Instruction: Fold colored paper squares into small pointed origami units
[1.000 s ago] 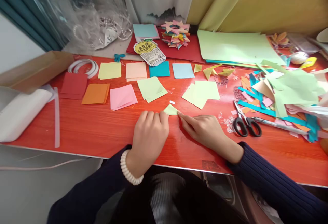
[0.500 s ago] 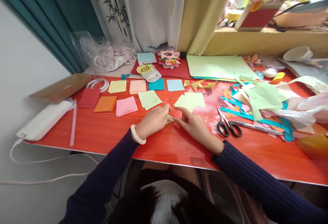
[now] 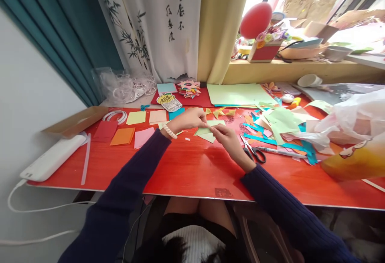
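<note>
My left hand [image 3: 190, 119], with a beaded band at the wrist, has its fingers pinched at the tips. My right hand [image 3: 227, 139] meets it, thumb and forefinger pinched too. A small folded piece of light green paper is between the fingertips, mostly hidden by them. Just under and behind the hands lie light green paper squares [image 3: 208, 137] on the red table [image 3: 192, 170]. Left of them are pink squares [image 3: 143, 137], orange squares [image 3: 122, 136] and red squares [image 3: 105, 131]. Black-handled scissors [image 3: 256, 155] rest right of my right hand.
Coloured paper scraps [image 3: 282, 124] and a pen [image 3: 281, 151] cover the right side, beside a plastic bag [image 3: 361, 118]. Large green sheets [image 3: 240, 94] and a paper star stack [image 3: 189, 89] are at the back. At the left are a white power strip [image 3: 54, 156] and cardboard tray [image 3: 75, 120].
Both hands have lifted the folded green paper away from the table's near part, toward the back squares. The right fingers have closed in to a pinch. The view has tilted up and turned right.
</note>
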`<state>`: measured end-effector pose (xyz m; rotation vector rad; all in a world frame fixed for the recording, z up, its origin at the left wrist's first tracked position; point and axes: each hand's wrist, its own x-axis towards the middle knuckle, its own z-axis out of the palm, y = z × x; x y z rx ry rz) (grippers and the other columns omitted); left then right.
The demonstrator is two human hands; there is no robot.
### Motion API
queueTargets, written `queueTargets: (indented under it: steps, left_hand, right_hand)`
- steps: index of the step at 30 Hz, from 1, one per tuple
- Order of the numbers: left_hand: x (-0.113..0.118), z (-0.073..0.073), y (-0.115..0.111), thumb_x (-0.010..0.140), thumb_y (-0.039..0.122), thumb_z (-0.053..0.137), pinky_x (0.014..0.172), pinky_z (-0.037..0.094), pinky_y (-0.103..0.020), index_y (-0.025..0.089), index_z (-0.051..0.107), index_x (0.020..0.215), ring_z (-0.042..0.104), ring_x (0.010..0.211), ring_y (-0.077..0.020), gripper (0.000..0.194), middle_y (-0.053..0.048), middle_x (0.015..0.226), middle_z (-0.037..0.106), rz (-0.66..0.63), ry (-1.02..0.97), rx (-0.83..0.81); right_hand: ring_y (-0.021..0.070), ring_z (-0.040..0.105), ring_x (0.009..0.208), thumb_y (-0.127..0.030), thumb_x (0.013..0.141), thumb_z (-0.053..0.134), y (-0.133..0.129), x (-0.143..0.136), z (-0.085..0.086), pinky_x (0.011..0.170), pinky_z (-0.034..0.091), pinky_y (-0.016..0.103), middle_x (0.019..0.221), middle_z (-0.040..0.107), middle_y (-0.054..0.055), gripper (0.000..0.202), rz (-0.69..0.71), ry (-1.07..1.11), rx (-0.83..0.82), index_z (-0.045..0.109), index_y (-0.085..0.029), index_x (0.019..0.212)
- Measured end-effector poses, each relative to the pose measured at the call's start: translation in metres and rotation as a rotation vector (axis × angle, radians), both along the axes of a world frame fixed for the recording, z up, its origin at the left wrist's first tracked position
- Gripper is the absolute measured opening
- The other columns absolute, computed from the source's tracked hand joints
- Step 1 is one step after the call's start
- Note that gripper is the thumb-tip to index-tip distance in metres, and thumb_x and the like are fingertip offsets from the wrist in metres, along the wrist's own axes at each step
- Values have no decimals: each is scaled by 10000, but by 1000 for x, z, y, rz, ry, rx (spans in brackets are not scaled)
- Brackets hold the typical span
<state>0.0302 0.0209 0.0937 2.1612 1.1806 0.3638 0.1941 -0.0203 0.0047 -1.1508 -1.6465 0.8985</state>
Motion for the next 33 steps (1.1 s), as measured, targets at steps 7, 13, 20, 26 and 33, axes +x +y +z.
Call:
queueTargets:
  steps: [7,13,20,26,33]
  left_hand:
    - [-24,-36,-3,784,408,573,423,333,-173,127,559,714,423,423,-58,290,33,480,478,13,-173,-231]
    - [-41,-52,-14,811,452,535,428,389,-172,137,565,829,454,433,-66,317,45,493,472,77,-291,-315]
    - [-54,-71,-30,857,409,487,480,428,-185,158,564,900,511,473,-77,266,32,558,532,194,-406,-265]
    - [-61,-75,-31,881,333,497,698,487,-240,161,593,896,587,746,-117,198,-31,839,610,117,-533,10]
    - [-69,-80,-33,895,170,479,839,464,-263,180,549,1033,551,946,-126,155,-50,977,588,-97,-317,531]
  right_hand:
    - [81,443,448,-479,828,494,-1,-7,-4,435,361,211,523,472,-35,337,135,89,-202,545,-163,719]
    - [135,630,509,-408,842,486,-11,-21,-2,416,492,243,832,660,86,280,427,185,-479,531,-137,895]
    - [172,674,716,-348,822,570,-14,-26,-3,602,561,301,1003,649,126,295,579,358,-704,519,-139,1025]
    - [186,636,899,-582,881,316,-4,-39,4,679,557,323,1197,557,153,529,650,632,-858,514,-158,1128]
    - [143,646,781,-171,765,644,8,-38,6,730,534,300,906,622,33,579,403,601,-698,411,-184,1295]
